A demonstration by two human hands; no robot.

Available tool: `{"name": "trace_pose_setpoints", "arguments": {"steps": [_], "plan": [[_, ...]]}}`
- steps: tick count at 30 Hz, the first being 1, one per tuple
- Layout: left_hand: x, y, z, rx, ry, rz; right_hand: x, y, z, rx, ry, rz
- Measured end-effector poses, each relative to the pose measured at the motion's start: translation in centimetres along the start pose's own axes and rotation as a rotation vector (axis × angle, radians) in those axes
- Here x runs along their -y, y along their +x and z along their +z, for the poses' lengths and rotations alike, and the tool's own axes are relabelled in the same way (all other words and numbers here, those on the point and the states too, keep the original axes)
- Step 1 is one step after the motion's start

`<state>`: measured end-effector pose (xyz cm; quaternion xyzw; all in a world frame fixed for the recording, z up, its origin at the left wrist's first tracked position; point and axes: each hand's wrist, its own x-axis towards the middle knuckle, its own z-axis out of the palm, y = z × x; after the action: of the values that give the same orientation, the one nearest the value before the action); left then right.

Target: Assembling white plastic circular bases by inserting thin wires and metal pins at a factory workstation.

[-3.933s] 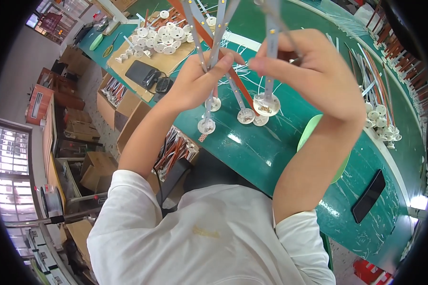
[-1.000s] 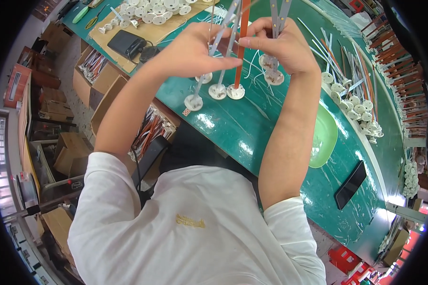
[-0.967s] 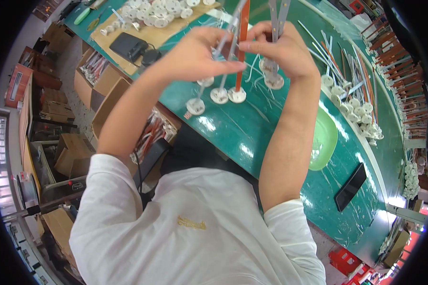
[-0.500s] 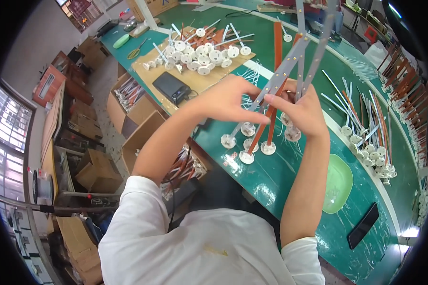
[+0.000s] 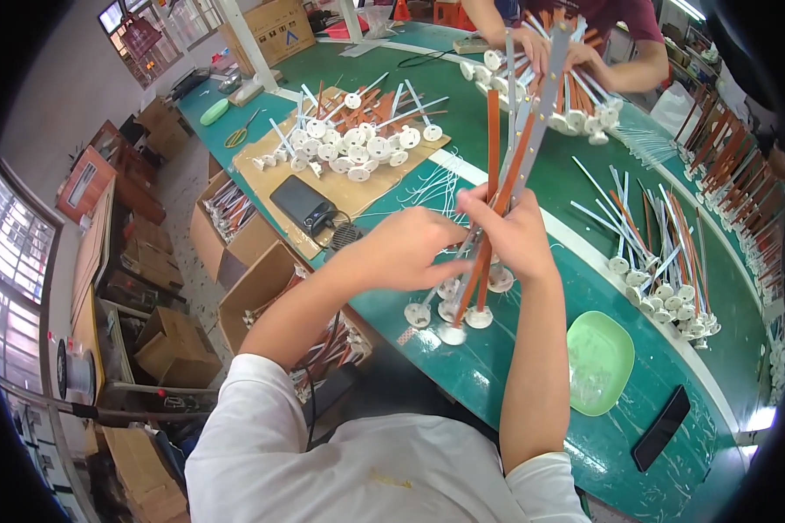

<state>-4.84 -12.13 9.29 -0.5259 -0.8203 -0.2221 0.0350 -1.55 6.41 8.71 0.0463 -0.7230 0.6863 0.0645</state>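
Observation:
A bundle of LED strips (image 5: 532, 131), some grey with small yellow dots and some orange, stands tilted in front of me. White round discs (image 5: 451, 333) sit at its lower ends, just over or on the green table. My right hand (image 5: 516, 234) is closed round the middle of the bundle, thumb across its front. From the other side, my left hand (image 5: 419, 248) is closed at the strips a little lower down; its fingertips are partly hidden behind them. Thin white ties (image 5: 432, 187) lie on the table just beyond my left hand.
A pile of disc-ended strips (image 5: 349, 139) lies on cardboard at the far left, near a black box-shaped device (image 5: 302, 205). On the right are another strip bundle (image 5: 672, 279), a green tray (image 5: 600, 362) and a phone (image 5: 661, 427). Across the table, a co-worker's hands (image 5: 532, 48) hold more strips.
The bundle has become more upright, its strips drawn closer together. My left hand's spread thumb and fingers have closed in on it. A co-worker's arms with strips now show at the top.

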Motion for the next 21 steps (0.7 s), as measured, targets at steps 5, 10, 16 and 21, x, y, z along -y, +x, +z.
{"name": "trace_pose_setpoints", "arguments": {"steps": [5, 10, 16, 21], "plan": [[5.8, 1.0, -2.8, -0.073, -0.229, -0.196, -1.4, 0.6, -0.3, -0.053, 0.251, -0.144], [15.0, 3.3, -1.9, -0.353, 0.312, -0.307, -0.5, 0.5, -0.7, 0.026, 0.313, 0.012], [16.9, 5.9, 0.0, -0.063, 0.733, -0.394, -0.2, 0.0, -1.5, -0.041, 0.245, 0.056], [19.5, 4.9, 0.4, -0.101, 0.866, -0.271, -0.1, 0.2, -2.1, -0.080, 0.260, 0.062]]}}
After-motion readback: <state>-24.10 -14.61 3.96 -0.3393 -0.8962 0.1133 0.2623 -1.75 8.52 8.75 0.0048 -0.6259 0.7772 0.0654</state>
